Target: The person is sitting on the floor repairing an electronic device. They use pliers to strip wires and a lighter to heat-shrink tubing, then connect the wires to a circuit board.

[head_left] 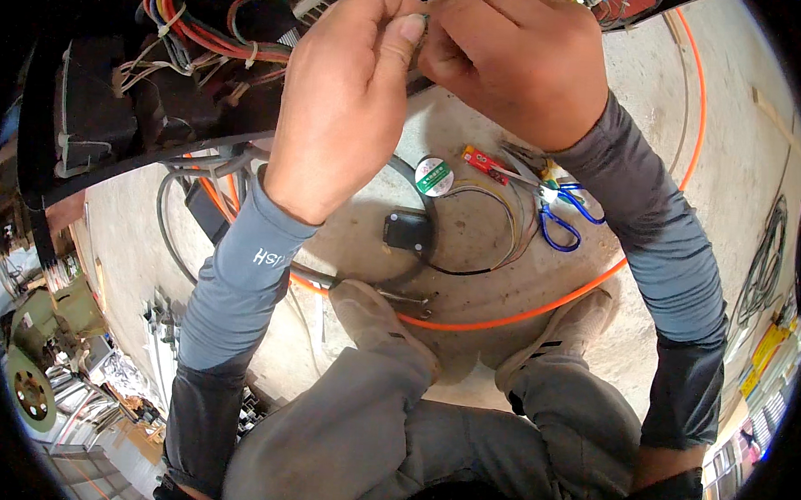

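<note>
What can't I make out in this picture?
All in the head view:
- What lies between the fingertips of the left hand and right hand: hidden by the fingers themselves.
- Where the coloured wires lead at the top: cut off by the upper edge.
- Part of the orange hose: hidden behind the right sleeve.
- Clutter at far left: too small to name.

Smooth plastic-coated wires point(226, 44), cloth sleeves point(676, 275), rough concrete floor point(734, 175)
</note>
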Available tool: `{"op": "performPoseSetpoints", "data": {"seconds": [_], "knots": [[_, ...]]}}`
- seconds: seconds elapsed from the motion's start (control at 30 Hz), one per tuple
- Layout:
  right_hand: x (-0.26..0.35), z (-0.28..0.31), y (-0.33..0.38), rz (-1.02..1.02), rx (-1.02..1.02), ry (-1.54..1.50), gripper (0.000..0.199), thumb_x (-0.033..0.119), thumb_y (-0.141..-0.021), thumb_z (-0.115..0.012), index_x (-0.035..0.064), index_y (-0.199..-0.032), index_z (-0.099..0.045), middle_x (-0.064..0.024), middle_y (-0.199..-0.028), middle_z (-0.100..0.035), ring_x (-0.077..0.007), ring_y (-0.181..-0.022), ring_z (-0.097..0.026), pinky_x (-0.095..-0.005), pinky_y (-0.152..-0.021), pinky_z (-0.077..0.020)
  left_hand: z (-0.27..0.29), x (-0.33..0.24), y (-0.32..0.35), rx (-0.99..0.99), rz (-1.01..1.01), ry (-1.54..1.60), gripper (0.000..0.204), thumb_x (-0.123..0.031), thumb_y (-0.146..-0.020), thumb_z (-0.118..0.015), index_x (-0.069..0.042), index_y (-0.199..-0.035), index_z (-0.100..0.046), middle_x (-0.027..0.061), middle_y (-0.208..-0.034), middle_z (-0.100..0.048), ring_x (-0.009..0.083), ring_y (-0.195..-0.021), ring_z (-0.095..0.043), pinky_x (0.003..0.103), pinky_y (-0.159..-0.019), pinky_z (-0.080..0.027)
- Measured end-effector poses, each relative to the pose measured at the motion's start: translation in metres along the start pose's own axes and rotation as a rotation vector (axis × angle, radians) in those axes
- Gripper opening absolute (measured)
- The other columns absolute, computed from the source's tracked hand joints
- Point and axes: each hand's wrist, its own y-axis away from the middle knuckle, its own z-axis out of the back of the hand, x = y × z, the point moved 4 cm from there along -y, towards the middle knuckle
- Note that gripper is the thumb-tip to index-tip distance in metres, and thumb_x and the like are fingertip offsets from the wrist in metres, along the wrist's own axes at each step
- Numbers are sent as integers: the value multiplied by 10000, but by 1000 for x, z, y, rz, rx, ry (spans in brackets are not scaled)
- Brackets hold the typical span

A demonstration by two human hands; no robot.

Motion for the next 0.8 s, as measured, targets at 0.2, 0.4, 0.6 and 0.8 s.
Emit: {"op": "performPoseSetpoints", "data": {"seconds": [0.2,0.4,0.6,0.8], "knots": [[8,3,-8,-106,-203,-87,179,72,-758,-780,71,-773,-602,-64,-699,-548,-246,-528,-605,-380,-462,-502,0,4,2,-25,24,20,188,-136,-1093,-543,17,-1126,-647,31,-939,-685,71,-849,-583,235,-783,-495],[8,-2,-2,-198,-302,-144,162,84,-771,-790,59,-805,-634,-70,-682,-561,-263,-526,-614,-387,-470,-497,-3,5,3,-57,19,66,184,-132,-1093,-546,12,-1146,-645,12,-936,-670,59,-856,-576,231,-772,-494],[9,-6,2,-248,-372,-168,155,107,-794,-797,50,-849,-664,-101,-713,-623,-291,-553,-640,-396,-496,-518,-7,13,6,-89,20,155,186,-132,-1097,-545,9,-1170,-641,13,-986,-677,55,-883,-592,222,-787,-502],[9,-6,5,-367,-319,-221,162,131,-825,-800,47,-872,-670,-127,-726,-638,-318,-586,-653,-408,-516,-528,-5,18,7,-99,-13,-1,191,-129,-1099,-543,18,-1181,-633,25,-1033,-683,62,-942,-606,221,-835,-505]]}}
